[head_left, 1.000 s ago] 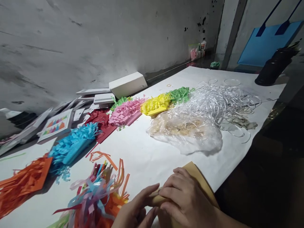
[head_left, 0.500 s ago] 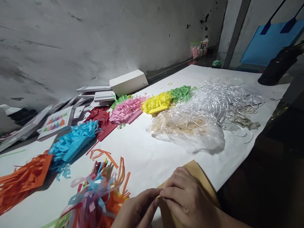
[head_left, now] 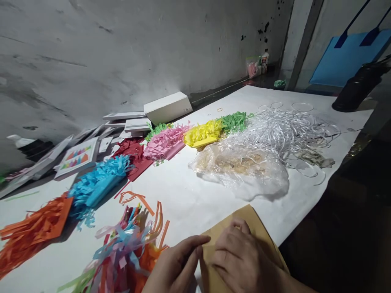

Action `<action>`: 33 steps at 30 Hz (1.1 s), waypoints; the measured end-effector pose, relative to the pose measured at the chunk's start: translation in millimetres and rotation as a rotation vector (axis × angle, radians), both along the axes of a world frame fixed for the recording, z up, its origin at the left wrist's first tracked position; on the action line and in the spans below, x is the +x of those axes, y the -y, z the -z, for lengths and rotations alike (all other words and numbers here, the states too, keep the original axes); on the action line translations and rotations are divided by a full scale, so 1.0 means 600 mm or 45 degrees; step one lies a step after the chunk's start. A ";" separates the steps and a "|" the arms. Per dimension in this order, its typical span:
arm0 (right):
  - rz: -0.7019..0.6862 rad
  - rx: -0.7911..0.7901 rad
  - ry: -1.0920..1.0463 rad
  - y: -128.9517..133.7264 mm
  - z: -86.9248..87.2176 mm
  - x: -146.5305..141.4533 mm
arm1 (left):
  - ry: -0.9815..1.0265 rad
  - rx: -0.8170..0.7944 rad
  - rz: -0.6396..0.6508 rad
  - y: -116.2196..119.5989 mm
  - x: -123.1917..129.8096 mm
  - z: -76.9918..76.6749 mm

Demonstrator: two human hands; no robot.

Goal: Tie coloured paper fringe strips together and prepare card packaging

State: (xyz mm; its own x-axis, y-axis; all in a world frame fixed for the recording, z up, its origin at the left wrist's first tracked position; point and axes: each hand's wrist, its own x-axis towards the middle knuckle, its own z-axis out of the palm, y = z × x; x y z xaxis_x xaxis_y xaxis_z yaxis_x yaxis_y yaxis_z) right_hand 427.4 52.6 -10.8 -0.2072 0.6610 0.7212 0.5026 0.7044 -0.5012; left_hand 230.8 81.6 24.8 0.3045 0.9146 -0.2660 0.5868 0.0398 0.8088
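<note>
A sheet or envelope of brown paper lies at the front of the white-covered table. My left hand has its thumb and index finger closed at the paper's left edge. My right hand rests on the paper with its fingers curled and closed; whatever is under the fingertips is hidden. To the left of my left hand is a loose pile of multicoloured paper strips.
Fringed paper tassels lie in a row: orange, blue, red, pink, yellow and green. A clear plastic bag sits beside tangled white cord. White boxes line the wall.
My hands have moved apart. My right hand has shifted slightly right and down onto the brown paper, uncovering more of it. The fingertips no longer meet.
</note>
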 end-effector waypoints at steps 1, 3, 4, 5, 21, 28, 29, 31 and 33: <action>-0.030 -0.044 -0.100 0.003 -0.003 0.006 | -0.051 0.055 0.002 -0.008 -0.004 0.005; -0.077 -0.187 -0.379 0.010 -0.006 0.020 | -0.170 0.168 0.002 -0.030 -0.016 0.012; -0.092 -0.278 -0.538 0.014 -0.007 0.027 | -0.234 0.231 -0.005 -0.042 -0.023 0.012; -0.104 -0.382 -0.689 0.018 -0.009 0.034 | -0.300 0.292 -0.008 -0.053 -0.030 0.009; -0.375 -1.148 -0.518 0.046 -0.109 -0.058 | -0.719 0.893 -0.173 0.026 -0.007 -0.112; -0.232 -1.002 -0.316 0.073 -0.100 -0.063 | -0.667 0.808 -0.219 0.051 -0.004 -0.113; -0.215 -0.986 -0.306 0.077 -0.100 -0.064 | -0.659 0.798 -0.218 0.053 -0.003 -0.114; -0.183 -0.950 -0.292 0.082 -0.100 -0.065 | -0.647 0.784 -0.212 0.056 -0.002 -0.116; -0.150 -0.910 -0.288 0.086 -0.098 -0.066 | -0.637 0.775 -0.203 0.059 -0.002 -0.117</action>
State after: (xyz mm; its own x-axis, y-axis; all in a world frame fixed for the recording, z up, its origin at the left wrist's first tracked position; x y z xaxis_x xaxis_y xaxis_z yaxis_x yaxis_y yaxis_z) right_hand 387.6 0.8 48.3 -0.2036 0.9661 0.1589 0.2749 0.2122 -0.9378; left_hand 229.7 46.4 95.1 0.1347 0.9655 0.2231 0.9098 -0.2097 0.3582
